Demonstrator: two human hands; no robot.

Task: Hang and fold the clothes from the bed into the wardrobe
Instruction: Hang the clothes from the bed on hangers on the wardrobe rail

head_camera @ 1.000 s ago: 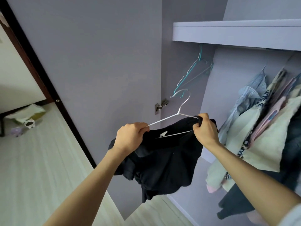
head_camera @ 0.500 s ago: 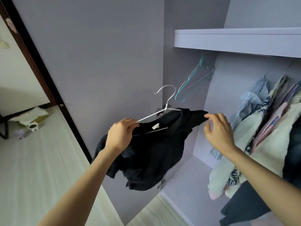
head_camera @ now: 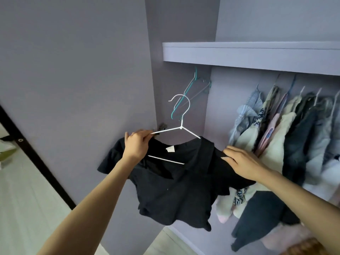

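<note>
Right arm of white hanger buried under black top, bottom bar showing only through the neck opening. Rail hidden behind shelf, so hooks of hanging clothes and teal hangers vanish upward; far-right garments cut by the frame edge. Left hand fingers curled out of sight; pale things at far left edge too cropped to name.

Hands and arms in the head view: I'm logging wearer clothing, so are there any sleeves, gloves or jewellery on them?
Both forearms are bare. The left hand and right hand wear no gloves, and no rings, watch or bracelets are visible. No sleeve shows on either arm.
</note>
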